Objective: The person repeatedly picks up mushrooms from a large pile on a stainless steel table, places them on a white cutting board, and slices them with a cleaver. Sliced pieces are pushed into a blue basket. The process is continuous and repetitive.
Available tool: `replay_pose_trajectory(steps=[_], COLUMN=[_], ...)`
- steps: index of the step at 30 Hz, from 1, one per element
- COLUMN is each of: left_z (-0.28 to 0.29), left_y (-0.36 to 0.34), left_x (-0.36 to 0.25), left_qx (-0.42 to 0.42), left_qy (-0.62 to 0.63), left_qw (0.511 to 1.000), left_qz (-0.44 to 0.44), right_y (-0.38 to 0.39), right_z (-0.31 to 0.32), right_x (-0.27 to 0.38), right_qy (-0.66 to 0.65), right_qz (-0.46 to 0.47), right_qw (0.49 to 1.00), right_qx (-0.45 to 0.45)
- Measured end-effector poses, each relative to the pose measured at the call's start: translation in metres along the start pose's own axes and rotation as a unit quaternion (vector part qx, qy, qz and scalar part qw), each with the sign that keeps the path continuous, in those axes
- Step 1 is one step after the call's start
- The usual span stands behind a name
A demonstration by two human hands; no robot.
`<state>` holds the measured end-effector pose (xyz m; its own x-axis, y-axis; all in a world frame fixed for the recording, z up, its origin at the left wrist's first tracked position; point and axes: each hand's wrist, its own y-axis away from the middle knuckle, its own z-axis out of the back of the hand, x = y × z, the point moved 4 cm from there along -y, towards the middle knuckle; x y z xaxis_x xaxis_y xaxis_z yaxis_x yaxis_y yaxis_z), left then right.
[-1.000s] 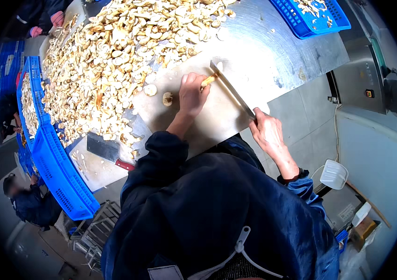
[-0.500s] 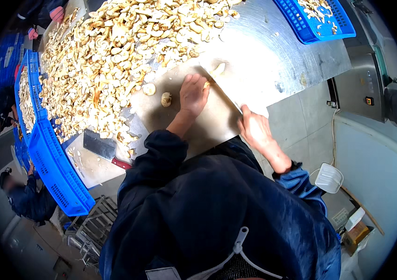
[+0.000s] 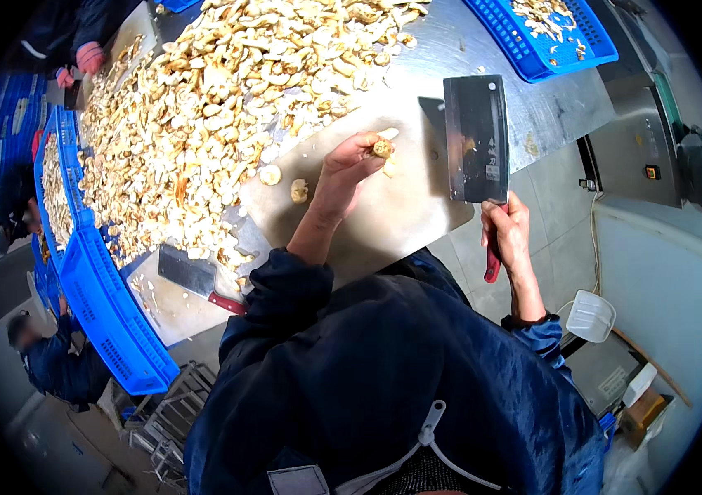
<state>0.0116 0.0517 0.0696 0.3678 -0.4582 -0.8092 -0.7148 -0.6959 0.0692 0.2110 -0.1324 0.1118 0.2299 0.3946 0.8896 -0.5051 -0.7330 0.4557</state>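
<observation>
"Why's the cleaver up?"
"Maybe to keep clear of the left hand, pinching a mushroom piece near the front edge of the counter. The right hand squeezes the handle."

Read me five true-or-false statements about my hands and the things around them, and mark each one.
1. The right hand grips a cleaver by its red handle. True.
2. The left hand is empty. False: it holds a mushroom piece.
3. The right hand's blade touches that piece. False: it is apart, to the right.
4. A second cleaver lies toward the person's left. True.
5. The blue basket at the top right is empty. False: pale pieces lie in it.
</observation>
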Motion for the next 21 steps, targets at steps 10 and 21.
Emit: replay_pose_trajectory(steps=[10,21], left_z=[0.015,0.02], left_y=[-0.079,-0.069], left_x=[0.005,0.03], left_qx=[-0.005,0.069], left_qy=[-0.092,-0.718], left_qw=[0.993,0.684], left_qz=[0.072,-0.106], right_y=[0.029,0.021], right_z=[0.026,0.02], right_x=[-0.045,-0.028], right_qy=[0.0,-0.021], right_qz=[-0.09,-0.072], right_qw=[0.996,0.997], right_qx=[-0.019,-0.001])
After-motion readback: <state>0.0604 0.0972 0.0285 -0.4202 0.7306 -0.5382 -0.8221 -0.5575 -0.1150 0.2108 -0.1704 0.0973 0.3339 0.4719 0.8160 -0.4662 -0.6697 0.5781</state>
